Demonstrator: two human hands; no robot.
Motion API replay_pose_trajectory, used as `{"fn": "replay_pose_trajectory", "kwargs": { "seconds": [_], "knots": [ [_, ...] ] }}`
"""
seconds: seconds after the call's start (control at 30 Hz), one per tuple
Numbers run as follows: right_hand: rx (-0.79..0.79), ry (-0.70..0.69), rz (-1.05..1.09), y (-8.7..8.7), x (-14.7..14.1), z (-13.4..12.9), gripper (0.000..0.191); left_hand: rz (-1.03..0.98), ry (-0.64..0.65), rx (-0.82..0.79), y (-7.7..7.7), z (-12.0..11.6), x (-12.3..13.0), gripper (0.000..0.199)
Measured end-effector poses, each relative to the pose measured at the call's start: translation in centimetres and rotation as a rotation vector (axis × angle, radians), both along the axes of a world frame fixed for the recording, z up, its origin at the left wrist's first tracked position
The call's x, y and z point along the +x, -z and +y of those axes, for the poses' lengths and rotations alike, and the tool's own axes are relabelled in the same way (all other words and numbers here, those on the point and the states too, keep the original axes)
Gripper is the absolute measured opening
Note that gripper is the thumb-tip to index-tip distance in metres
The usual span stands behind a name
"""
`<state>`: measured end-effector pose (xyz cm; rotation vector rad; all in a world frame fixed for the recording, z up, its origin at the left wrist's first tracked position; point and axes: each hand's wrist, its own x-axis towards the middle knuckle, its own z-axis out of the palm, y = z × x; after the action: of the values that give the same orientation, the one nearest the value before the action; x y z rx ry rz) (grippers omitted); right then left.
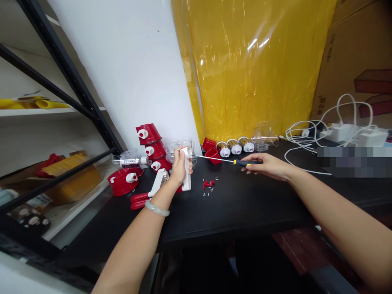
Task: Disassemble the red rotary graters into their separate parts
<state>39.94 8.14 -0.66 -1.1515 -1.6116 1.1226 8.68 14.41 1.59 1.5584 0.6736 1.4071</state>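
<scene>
My left hand (180, 168) is wrapped round a white plastic part (186, 181) held upright over the black table (245, 208). In my right hand (265, 164) is the dark blue and yellow handle of a long screwdriver (214, 158), which lies nearly level. Its tip reaches the top of the white part; the exact contact is too small to tell. Small red pieces (208, 184) and several screws (211, 189) lie below the screwdriver shaft. White handles with red grips (154, 190) rest left of the white part, partly behind my left forearm.
Red housings (153, 149) are stacked at the left, with another red housing (123, 182) beside them. Red hoppers (213, 155), metal drums (235, 147) and clear plastic parts (265, 136) stand at the back. White cables (301, 141) lie right; a black rack (92, 114) stands left.
</scene>
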Motion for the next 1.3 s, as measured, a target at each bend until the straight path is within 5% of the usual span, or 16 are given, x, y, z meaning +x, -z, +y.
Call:
{"fn": "replay_pose_trajectory", "kwargs": {
  "seconds": [0.13, 0.5, 0.7, 0.83, 1.1, 1.3],
  "knots": [
    [-0.038, -0.126, -0.085, 0.1, -0.2, -0.2, 0.04, 0.003, 0.005, -0.003, 0.0, 0.0, 0.0, 0.045],
    [0.029, -0.056, 0.034, 0.7, -0.2, 0.6, 0.035, 0.051, 0.058, -0.032, 0.3, -0.2, 0.2, 0.042],
    [0.108, 0.066, 0.024, 0.9, -0.1, 1.0, 0.034, 0.092, 0.071, -0.013, 0.6, -0.2, 0.2, 0.041],
    [0.178, 0.206, -0.032, 1.2, -0.8, 1.1, 0.035, 0.318, 0.077, 0.068, 1.5, 0.0, 0.4, 0.04],
    [0.137, 0.075, 0.129, -0.2, -6.9, 2.9, 0.028, 0.418, 0.098, 0.044, 2.2, 0.0, 0.8, 0.046],
    [0.45, 0.223, 0.083, -0.5, -12.2, 4.8, 0.017, 0.327, 0.085, 0.069, 2.0, -0.1, 0.8, 0.046]
  ]
}}
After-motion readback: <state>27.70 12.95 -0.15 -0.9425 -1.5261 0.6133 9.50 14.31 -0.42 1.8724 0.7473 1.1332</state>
